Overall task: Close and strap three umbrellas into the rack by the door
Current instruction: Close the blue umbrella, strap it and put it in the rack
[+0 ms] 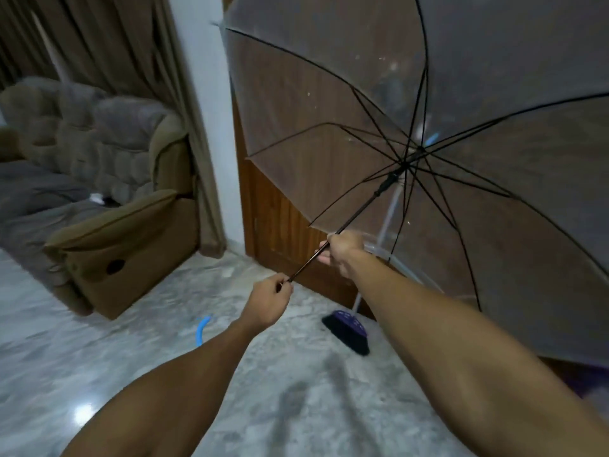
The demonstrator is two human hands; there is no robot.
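Umbrella (329, 103): clear, fully open, held off the floor in front of the door (280, 219), canopy filling the upper right of the view. Shaft (359, 212): black, running on a diagonal from lower left, at the hands, up and to the right to the hub where the ribs meet. Runner (387, 183): a dark sleeve on the shaft just below the hub, up and to the right of both hands, well apart from either.

Right hand (342, 250): curled round the shaft, higher along it, the nearer of the two to the runner. Left hand (270, 298): fingers pinched shut on the shaft's lower end; handle itself not visible. A blue curve (202, 331) beyond that wrist, too blurred to name.

Judgement: first closing step under way, canopy not yet collapsed, strap untouched. Likely next, a slide of the right hand up the shaft's axis to the runner, then a pull back down toward the left hand, which serves as anchor. Risk: ribs catching on the door close behind.

Further out: broom (347, 334) leaning at the door's foot, head on the marble floor (99, 374); sofa (108, 179) and curtains (108, 41) at left. Rack and other umbrellas not made out.
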